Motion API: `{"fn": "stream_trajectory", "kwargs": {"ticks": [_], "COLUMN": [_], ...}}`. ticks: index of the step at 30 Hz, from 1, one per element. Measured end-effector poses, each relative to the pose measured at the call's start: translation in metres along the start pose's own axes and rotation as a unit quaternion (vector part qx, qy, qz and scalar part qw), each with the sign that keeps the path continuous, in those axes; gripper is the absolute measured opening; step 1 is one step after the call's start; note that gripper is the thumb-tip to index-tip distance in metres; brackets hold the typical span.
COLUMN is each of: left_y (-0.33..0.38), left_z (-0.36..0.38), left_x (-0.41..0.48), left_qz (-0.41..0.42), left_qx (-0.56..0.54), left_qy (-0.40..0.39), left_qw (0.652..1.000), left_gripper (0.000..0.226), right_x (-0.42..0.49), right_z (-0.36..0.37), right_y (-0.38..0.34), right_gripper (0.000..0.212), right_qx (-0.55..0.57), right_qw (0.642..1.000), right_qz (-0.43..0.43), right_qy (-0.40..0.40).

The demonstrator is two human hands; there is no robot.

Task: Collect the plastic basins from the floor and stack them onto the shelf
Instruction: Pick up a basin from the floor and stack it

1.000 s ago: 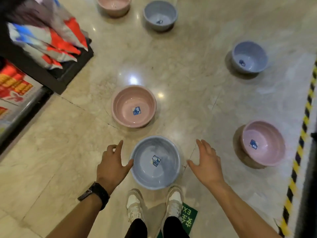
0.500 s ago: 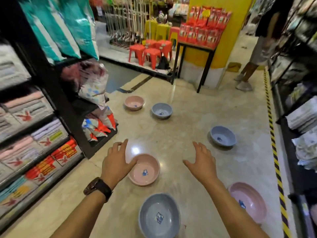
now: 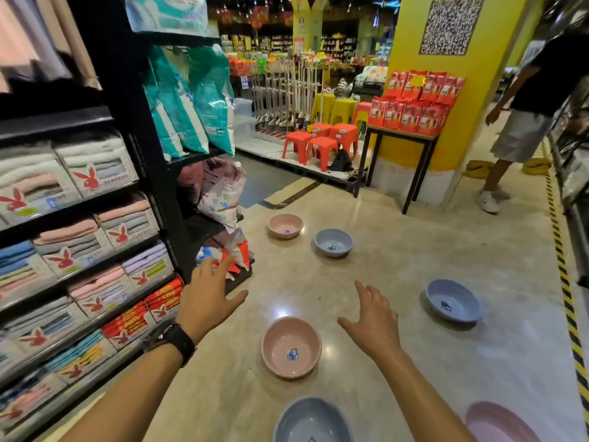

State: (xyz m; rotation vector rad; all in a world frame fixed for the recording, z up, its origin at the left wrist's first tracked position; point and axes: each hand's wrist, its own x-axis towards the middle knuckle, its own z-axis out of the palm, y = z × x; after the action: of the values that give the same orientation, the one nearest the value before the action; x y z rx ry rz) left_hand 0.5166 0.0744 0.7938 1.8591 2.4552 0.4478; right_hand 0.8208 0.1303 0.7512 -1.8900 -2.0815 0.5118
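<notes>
Holding our left hand (image 3: 207, 298) and right hand (image 3: 373, 323) out, fingers spread, gripping nothing | pink basin (image 3: 291, 346) on the floor (image 3: 414, 266) between and below them, untouched; blue basin (image 3: 314, 421) nearer us at the bottom edge | versus half a second ago, our view has lifted and both basins sit lower.

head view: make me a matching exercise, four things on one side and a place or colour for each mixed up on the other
Things
1 watch
2 farthest basin
3 pillar
4 towels

Place or colour
a yellow, with a square code on it
b pink, on the floor
c folded on the shelves
d worn just above the left hand

Pairs: 1-d, 2-b, 3-a, 4-c
</notes>
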Motion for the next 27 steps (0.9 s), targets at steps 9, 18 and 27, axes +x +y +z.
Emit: {"fn": "stream_trajectory", "kwargs": {"ticks": [9,18,27], "left_y": [-0.032,-0.151,-0.223], "left_z": [-0.005,-0.02,-0.002], "left_x": [0.006,0.037,0.092], "left_qz": [-0.003,0.016,0.075], "left_qx": [0.02,0.0,0.007], "left_qy": [0.007,-0.018,-0.092], "left_qw": [1.0,1.0,0.993], "left_gripper": [0.086,0.087,0.087], "right_x": [-0.009,0.003,0.006], "right_z": [0.027,0.082,0.122], "right_y": [-0.037,-0.12,-0.167], "right_gripper": [0.087,0.088,0.086], "right_qx": [0.004,-0.014,-0.008], "right_qw": [1.0,0.998,0.991], "right_qz": [0.004,0.055,0.136], "right_qy": [-0.018,-0.014,-0.001]}}
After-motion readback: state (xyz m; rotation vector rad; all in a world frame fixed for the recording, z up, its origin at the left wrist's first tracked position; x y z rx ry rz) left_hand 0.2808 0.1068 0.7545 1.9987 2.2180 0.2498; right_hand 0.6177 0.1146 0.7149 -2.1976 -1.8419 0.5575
